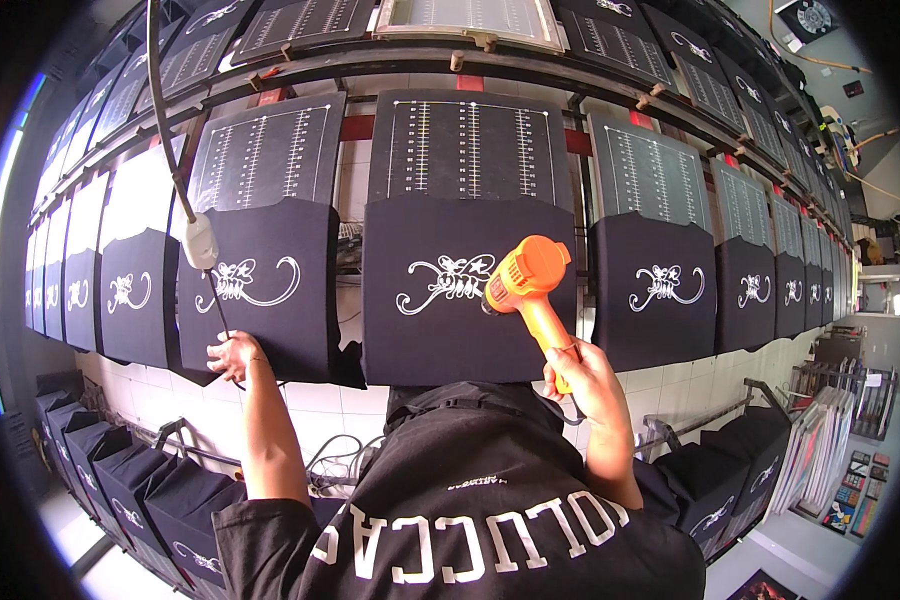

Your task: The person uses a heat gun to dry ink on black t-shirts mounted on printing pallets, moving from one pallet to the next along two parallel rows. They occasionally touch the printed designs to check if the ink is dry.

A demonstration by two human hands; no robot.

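Observation:
My right hand (588, 383) is wrapped round the handle of an orange heat gun (532, 275). The gun's dark nozzle points left and down at the white ornamental print (448, 285) on a black shirt (470, 345), which is stretched over the middle board. Off to the left, my left hand (235, 357) has its fingers curled on a thin dark power cord (217, 297). That cord runs down from a white socket (200, 243), hanging on a thicker cable over the neighbouring printed shirt (315, 300).
Black boards with white ruled scales (470, 150) stand in a long row, each bearing a printed black shirt. A metal rail (355, 72) runs behind them, with a framed screen (470, 18) beyond. More shirt-covered boards (725, 480) lie behind me. Loose cables (340, 455) trail on the tiled floor.

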